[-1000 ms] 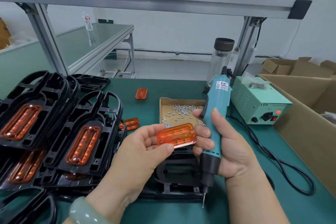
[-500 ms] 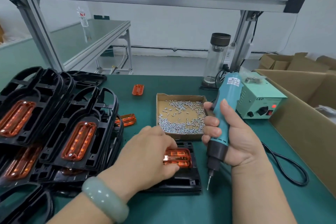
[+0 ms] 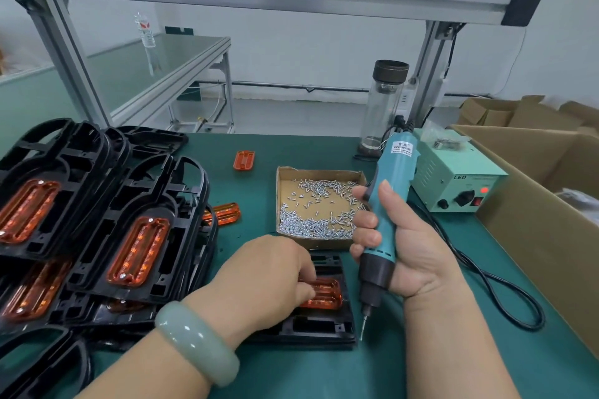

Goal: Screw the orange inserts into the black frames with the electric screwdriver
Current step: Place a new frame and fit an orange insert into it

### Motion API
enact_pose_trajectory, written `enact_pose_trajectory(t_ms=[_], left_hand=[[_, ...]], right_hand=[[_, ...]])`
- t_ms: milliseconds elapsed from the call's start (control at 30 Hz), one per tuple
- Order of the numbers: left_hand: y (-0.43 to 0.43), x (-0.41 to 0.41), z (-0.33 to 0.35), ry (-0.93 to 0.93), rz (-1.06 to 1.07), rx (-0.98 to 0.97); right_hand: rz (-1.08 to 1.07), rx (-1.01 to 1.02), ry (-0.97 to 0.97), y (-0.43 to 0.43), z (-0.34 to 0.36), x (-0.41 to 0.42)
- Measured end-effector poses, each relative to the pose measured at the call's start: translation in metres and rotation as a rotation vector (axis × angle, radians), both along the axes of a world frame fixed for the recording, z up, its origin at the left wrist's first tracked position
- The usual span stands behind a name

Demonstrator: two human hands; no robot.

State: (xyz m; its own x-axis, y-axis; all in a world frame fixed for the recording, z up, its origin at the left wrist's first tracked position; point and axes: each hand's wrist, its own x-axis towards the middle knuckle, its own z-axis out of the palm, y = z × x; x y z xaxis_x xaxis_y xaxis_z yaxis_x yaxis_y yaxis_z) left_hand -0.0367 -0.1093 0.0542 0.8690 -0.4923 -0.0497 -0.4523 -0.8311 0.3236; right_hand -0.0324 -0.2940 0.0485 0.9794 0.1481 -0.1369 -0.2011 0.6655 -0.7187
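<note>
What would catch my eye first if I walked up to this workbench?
Probably the teal electric screwdriver gripped upright in the right hand, centre right. Next, the glowing orange insert that the left hand presses into a black frame, then the cardboard tray of screws behind it.

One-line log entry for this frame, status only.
left hand: pressing orange insert into black frame | right hand: holding electric screwdriver, bit off work | screws: none driven

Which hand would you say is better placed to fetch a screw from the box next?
Probably the right hand: it grips the screwdriver beside the screw box; the left hand presses the insert.
</note>
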Motion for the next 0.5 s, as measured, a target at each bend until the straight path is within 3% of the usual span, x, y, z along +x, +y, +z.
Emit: enact_pose_trajectory(t_ms=[167, 500], left_hand=[[-0.010, -0.007, -0.009, -0.107, -0.014, 0.151], [-0.015, -0.019, -0.014, -0.130, 0.011, 0.181]], right_hand=[[-0.009, 0.000, 0.003, 0.000, -0.001, 0.000], [-0.020, -0.018, 0.008, 0.002, -0.003, 0.001]])
